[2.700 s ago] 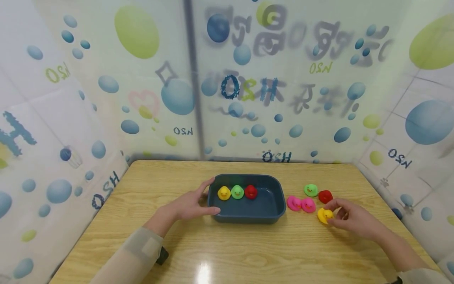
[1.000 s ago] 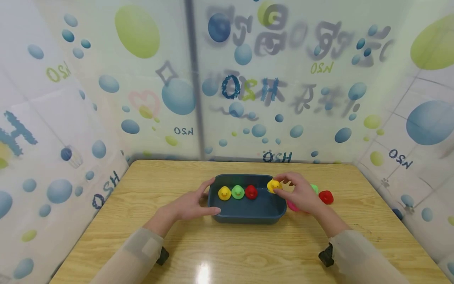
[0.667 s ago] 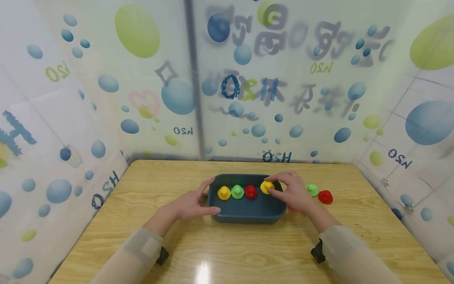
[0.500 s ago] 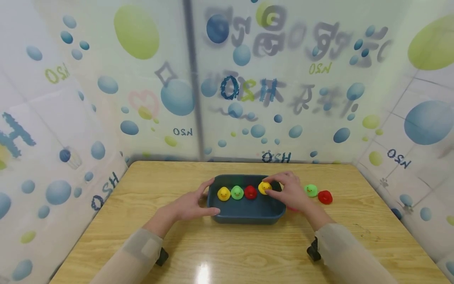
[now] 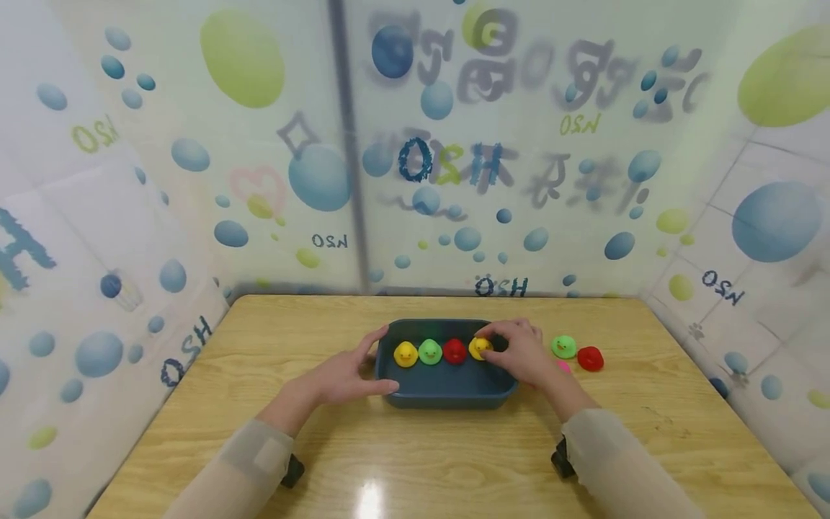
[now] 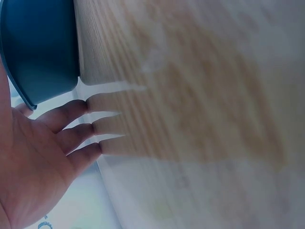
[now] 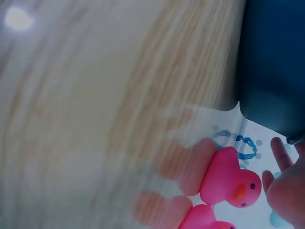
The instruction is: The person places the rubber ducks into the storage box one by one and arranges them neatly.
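Observation:
My left hand [image 5: 340, 375] rests against the left end of a dark blue rectangular tub [image 5: 447, 393]. Its thumb lies over the front-left rim, the index finger at the back-left corner; in the left wrist view the other fingers reach down to the tabletop. With thumb and fingers, my right hand [image 5: 525, 353] pinches a yellow rubber duck [image 5: 479, 348] inside the tub at the right. Left of that duck, a red duck [image 5: 455, 352], a green duck [image 5: 431, 352] and another yellow duck [image 5: 405, 355] form a row. Whether the pinched duck touches the tub floor is hard to tell.
Right of the tub on the wooden table [image 5: 363, 447] are a green duck [image 5: 564, 347] and a red duck [image 5: 591, 358]. Two pink ducks, one nearer the right hand [image 7: 231, 183], are mostly hidden in the head view. A patterned curtain [image 5: 415, 238] surrounds the table's back and sides.
My right hand has picked the yellow duck off the table at the right, carried it left into the tub and brought it beside the red duck. My left hand stays at the tub.

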Tool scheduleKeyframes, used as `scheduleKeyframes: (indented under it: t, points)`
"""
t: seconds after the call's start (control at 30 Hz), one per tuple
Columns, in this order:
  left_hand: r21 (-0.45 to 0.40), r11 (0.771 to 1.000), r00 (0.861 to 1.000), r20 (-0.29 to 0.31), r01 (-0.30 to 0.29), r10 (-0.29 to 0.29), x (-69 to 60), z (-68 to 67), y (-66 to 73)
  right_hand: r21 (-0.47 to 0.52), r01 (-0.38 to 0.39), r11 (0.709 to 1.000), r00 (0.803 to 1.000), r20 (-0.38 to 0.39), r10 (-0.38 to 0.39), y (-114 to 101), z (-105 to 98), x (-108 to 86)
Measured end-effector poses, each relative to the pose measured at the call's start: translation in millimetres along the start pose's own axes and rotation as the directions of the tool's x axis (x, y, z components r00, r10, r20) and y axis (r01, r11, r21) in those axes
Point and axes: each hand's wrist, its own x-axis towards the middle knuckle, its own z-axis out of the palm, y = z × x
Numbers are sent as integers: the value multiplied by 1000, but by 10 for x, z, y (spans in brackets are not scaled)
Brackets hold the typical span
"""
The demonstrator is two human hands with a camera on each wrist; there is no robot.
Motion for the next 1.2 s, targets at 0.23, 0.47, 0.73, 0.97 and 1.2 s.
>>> scheduleKeyframes:
  t: [0.23,0.47,0.73,0.97,1.2]
  points:
    - [-1,1000,1000,1,11,-11,-18,-3,-15,-90,-13,996,1000,21,15,-93,34,12]
    - [1,1000,1000,2,8,-8,-27,-9,1,-93,-32,995,999,41,36,-100,55,48]
    - [-2,1000,1000,3,3,-3,-25,-6,0,-86,-32,996,998,55,37,-80,68,60]
    - [-2,1000,1000,4,6,-6,-23,0,1,-86,-39,996,997,62,44,-69,72,53]
    - [-7,1000,1000,3,13,-13,-14,-1,13,-96,-46,994,996,73,53,-73,65,57]
